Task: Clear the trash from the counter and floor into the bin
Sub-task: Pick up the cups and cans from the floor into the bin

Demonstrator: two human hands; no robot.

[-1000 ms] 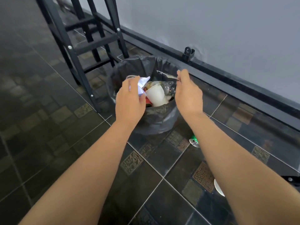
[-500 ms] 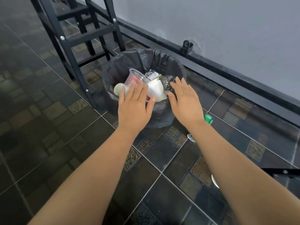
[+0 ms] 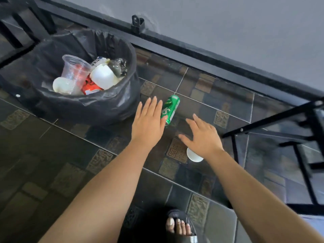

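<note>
A bin lined with a black bag (image 3: 112, 102) stands on the tiled floor at the upper left. It holds a clear plastic cup (image 3: 74, 73), a white foam cup (image 3: 103, 76), red packaging and other trash. A green can (image 3: 171, 107) lies on its side on the floor to the right of the bin. My left hand (image 3: 149, 123) is open, fingers spread, right beside the can's left side. My right hand (image 3: 203, 137) is open and hovers lower right of the can. A white cup (image 3: 192, 155) lies on the floor, partly hidden under my right wrist.
A black metal stool frame (image 3: 273, 123) stands at the right, and another black frame (image 3: 15, 23) sits behind the bin. A grey wall with a black skirting rail (image 3: 192, 51) runs across the top. My sandalled foot (image 3: 180, 225) is at the bottom.
Both hands left the bin's rim, empty after releasing trash into it, and moved right and down to the green can. My view swung right, showing the can and white cup.
</note>
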